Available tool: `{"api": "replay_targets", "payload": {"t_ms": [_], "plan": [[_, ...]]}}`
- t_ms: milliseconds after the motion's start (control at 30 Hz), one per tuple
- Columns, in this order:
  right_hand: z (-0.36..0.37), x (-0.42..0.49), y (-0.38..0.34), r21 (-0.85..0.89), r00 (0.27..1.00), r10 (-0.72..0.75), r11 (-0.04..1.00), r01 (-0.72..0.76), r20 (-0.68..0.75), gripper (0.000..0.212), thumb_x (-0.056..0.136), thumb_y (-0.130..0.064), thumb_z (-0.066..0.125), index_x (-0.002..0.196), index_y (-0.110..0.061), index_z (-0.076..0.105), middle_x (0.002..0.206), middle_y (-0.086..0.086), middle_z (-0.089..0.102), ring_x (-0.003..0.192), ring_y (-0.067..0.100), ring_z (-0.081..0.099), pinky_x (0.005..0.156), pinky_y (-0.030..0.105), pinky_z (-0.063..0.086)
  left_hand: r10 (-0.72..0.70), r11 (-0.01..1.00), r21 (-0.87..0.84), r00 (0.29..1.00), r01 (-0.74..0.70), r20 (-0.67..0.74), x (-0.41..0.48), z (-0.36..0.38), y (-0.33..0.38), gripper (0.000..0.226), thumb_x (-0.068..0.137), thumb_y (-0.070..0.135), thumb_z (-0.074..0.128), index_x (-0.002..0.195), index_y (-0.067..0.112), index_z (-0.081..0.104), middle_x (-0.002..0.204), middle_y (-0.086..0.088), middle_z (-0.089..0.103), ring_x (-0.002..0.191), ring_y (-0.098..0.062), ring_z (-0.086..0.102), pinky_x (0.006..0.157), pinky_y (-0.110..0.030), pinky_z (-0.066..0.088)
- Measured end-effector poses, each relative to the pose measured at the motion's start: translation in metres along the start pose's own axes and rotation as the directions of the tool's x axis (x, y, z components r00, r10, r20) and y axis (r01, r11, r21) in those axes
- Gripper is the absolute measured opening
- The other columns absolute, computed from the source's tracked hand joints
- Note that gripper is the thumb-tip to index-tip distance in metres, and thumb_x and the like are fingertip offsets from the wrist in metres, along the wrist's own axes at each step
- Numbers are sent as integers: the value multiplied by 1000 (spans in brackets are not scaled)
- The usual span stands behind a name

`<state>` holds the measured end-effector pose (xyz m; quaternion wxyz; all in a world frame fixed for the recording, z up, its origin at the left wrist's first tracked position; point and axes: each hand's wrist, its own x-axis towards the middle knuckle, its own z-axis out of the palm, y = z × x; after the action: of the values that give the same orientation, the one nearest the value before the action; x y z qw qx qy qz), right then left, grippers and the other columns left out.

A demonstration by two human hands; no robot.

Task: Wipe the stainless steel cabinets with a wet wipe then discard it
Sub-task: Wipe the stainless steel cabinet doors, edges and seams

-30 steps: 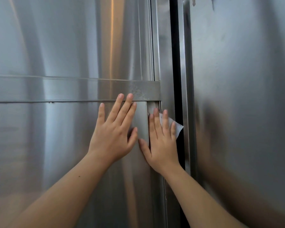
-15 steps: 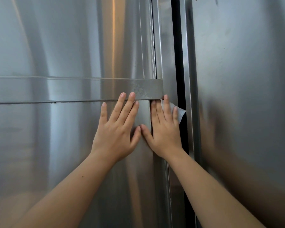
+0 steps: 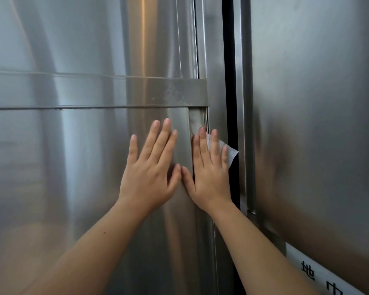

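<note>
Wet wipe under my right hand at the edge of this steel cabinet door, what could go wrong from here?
The wet wipe is only pressed flat by the right hand, and its loose corner overhangs the dark gap; it may slip in or snag. The left hand lies bare on the door panel, so it will likely leave fingerprints there.
</note>
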<state>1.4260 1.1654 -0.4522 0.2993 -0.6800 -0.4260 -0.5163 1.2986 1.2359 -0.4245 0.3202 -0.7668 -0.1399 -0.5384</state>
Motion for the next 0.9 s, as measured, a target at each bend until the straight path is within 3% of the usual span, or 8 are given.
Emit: {"api": "replay_targets", "payload": {"t_ms": [400, 667, 900], "plan": [[10, -45, -3, 40, 1000, 13, 999, -14, 24, 65, 96, -45, 18, 145, -3, 17, 153, 14, 11, 142, 31, 1, 114, 49, 6, 5, 993, 120, 1000, -7, 11, -46, 13, 24, 59, 91, 32, 37, 142, 3, 35, 150, -13, 30, 138, -27, 27, 110, -49, 13], [16, -73, -5, 56, 999, 24, 998, -26, 45, 63, 96, -43, 19, 145, -3, 17, 152, 13, 7, 141, 29, 0, 114, 49, 6, 19, 993, 113, 1000, -16, -25, -76, 21, 36, 53, 94, 29, 33, 141, 4, 38, 147, -12, 33, 137, -23, 28, 108, -51, 16], [21, -99, -6, 93, 998, 29, 995, -35, 57, 63, 95, -41, 21, 143, -2, 18, 151, 12, 7, 140, 29, 1, 113, 50, 7, -20, 988, 152, 999, 14, 39, -103, 29, 47, 54, 98, 32, 24, 147, 9, 25, 152, -9, 24, 141, -22, 20, 111, -50, 5]]}}
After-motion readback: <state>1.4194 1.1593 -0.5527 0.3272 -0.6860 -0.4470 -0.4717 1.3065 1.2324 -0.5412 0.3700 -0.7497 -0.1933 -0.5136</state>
